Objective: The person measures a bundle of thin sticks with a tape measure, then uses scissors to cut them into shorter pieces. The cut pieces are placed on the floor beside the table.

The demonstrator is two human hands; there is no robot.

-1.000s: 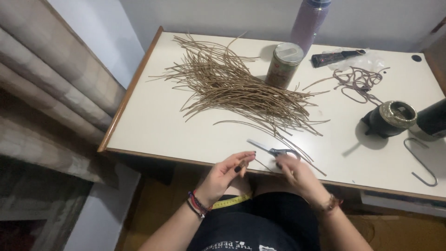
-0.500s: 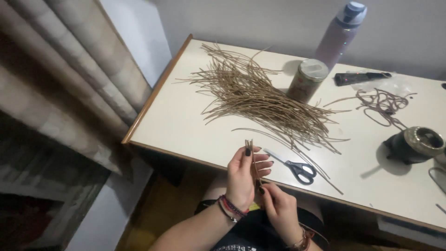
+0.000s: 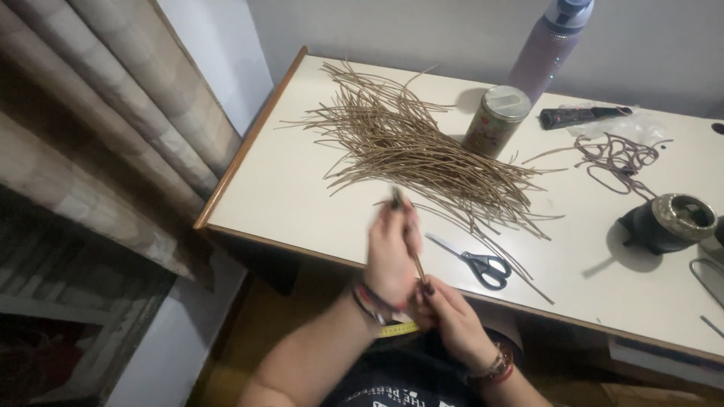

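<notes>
Strands of thin brown cord (image 3: 403,226) were held upright, pinched near the top by the left hand (image 3: 391,256) and gripped lower by the right hand (image 3: 446,313). The black-handled scissors (image 3: 483,265) were kept within reach, beside the loose pile of brown cords (image 3: 407,151).

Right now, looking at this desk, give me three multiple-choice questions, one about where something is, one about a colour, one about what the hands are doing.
1. Where do the scissors lie?
A. On the desk near its front edge
B. On the floor
C. On top of the tin

2. What colour is the desk top?
A. Cream white
B. Red
C. Black

3. What do the hands hold?
A. The bottle
B. Nothing
C. A thin brown strand

Answers: 1 A, they rest just past the pile of strands, close to the person. 2 A, its bare surface is pale with a wooden edge. 3 C, the left hand and right hand both grip one strand upright between them.
</notes>
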